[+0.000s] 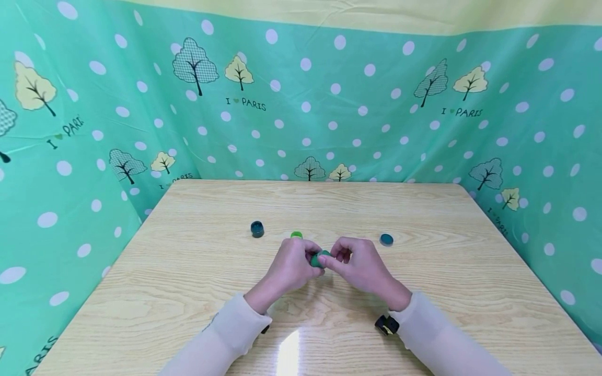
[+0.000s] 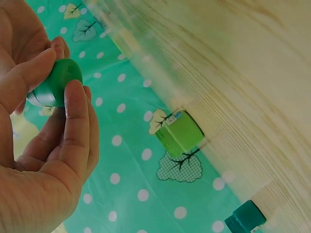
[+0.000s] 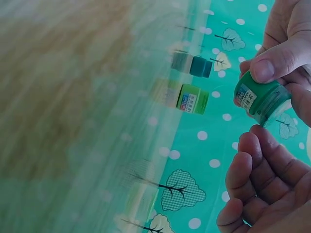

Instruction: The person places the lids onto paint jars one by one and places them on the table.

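Observation:
A small green paint jar (image 3: 255,94) with a printed label and a clearer neck is between both hands, in front of the person. My left hand (image 1: 291,263) grips its body, the thumb pressed on one side and the fingers on the other. At the neck end is my right hand (image 1: 362,263), thumb and forefinger tip at opposite sides of the rim. Its other fingers curl loosely off the jar, as the right wrist view shows. Just beyond the left hand a light green jar (image 2: 180,133) stands, partly hidden in the head view.
A dark teal jar (image 1: 256,230) stands farther left on the wooden table (image 1: 188,292). To the right of the hands lies a round teal lid (image 1: 386,239). Green dotted cloth (image 1: 329,104) hangs around the back and sides of the table.

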Motion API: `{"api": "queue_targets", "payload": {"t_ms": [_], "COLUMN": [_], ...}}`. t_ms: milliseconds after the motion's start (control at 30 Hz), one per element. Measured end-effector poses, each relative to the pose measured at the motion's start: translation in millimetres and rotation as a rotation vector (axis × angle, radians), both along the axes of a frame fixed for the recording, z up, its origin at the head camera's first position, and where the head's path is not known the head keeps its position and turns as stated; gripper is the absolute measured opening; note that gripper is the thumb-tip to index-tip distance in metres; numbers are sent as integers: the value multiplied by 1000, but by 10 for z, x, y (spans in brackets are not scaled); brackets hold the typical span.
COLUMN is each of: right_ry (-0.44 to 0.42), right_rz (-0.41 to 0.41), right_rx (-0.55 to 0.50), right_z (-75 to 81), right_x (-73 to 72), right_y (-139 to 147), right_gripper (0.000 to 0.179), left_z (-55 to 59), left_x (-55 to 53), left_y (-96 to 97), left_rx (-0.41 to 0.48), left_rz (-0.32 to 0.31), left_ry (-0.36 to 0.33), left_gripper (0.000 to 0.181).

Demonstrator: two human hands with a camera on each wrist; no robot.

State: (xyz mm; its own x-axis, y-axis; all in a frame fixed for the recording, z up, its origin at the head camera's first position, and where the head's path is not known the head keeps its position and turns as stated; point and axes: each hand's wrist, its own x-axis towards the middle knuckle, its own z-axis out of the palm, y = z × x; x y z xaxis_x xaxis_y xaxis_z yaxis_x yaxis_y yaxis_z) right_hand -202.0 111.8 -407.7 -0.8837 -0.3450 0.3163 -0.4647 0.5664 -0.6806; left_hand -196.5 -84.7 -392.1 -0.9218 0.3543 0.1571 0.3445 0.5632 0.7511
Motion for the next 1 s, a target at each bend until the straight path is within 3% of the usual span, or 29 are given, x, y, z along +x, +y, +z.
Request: {"api": "queue_targets", "payload": {"t_ms": [200,400,567,800,1000], "right_ry": [3,79,94,86,70], "right_rz": [11,138,212,227,188], "right_rx": [-20,-27,-23,-41,-20], "right_z": [68,92,83,92,77], "right_x": [7,-25,-39,-22,-17], "right_y": [52,117,108,87,73], "right_gripper": [23,39,46,40,29], "left_z": [0,4,16,24,32], "left_x": [0,2,5,7,12], "left_y": [-10,-14,-11,-7,-9], "left_rx": [5,0,-1,4,12], "left_rz": [-4,4,9,2,2], "left_ry": [7,-2,8,18,10], "left_gripper": [17,22,22,21,19]}}
